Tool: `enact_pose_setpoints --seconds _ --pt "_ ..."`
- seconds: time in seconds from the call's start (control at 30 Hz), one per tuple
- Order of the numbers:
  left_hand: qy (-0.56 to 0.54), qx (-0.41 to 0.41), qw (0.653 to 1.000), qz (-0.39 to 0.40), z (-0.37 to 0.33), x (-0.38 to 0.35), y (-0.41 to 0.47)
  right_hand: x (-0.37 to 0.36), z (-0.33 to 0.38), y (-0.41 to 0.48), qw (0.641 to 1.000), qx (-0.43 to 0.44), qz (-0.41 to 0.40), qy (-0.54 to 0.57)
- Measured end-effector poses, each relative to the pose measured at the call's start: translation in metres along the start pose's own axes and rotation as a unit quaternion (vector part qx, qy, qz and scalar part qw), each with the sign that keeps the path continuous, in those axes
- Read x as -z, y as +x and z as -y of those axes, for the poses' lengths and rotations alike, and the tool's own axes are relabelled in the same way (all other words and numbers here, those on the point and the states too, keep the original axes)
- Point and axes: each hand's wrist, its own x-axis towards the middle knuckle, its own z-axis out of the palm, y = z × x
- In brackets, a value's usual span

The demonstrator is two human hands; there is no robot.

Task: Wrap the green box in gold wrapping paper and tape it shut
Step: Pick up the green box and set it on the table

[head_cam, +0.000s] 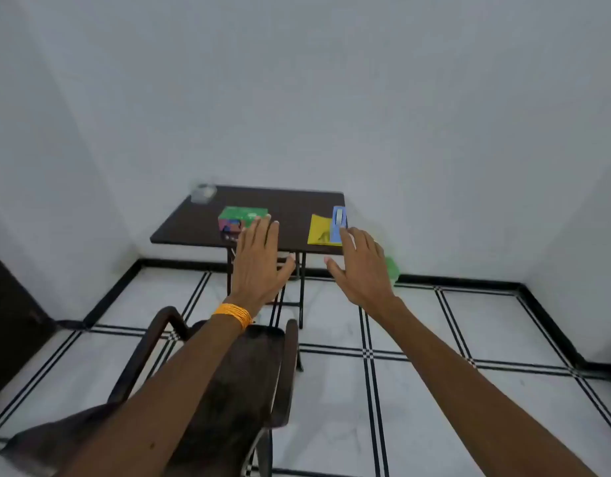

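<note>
**Reaching toward a desk I have not touched**

Holding nothing, my left hand [263, 256] and right hand [361, 261] hang in the air with fingers spread. They are apart from each other and, I judge, well short of the desk [194, 225].

One green box [242, 215] sits on the desk's left half. One sheet of gold wrapping paper [318, 230] lies near the right edge, and whether it is folded I cannot tell. One blue tape dispenser [339, 222], as I take it to be, rests on the paper's right side, probably to keep it flat.

Box and paper lie well apart, so wrapping is not begun. One brown chair [280, 366] stands between me and the desk.
</note>
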Motion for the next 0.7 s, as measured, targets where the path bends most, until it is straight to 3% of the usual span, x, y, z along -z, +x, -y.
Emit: enact_pose_setpoints --seconds 0.2,0.47,0.57,0.7 --pt "-0.032 0.052 0.986 0.153 -0.005 -0.062 -0.067 -0.059 -0.015 -0.064 0.993 -0.053 0.107 0.011" --pt "-0.114 0.111 0.957 0.245 -0.031 -0.134 -0.08 -0.124 -0.061 -0.092 0.968 -0.1 0.204 0.102" --pt "-0.166 0.172 0.931 0.276 -0.038 -0.167 -0.07 -0.15 -0.088 -0.083 0.935 -0.166 0.227 0.216" --pt "-0.282 0.335 0.86 0.262 -0.052 -0.204 -0.046 -0.171 -0.127 -0.059 0.873 -0.255 0.247 0.334"
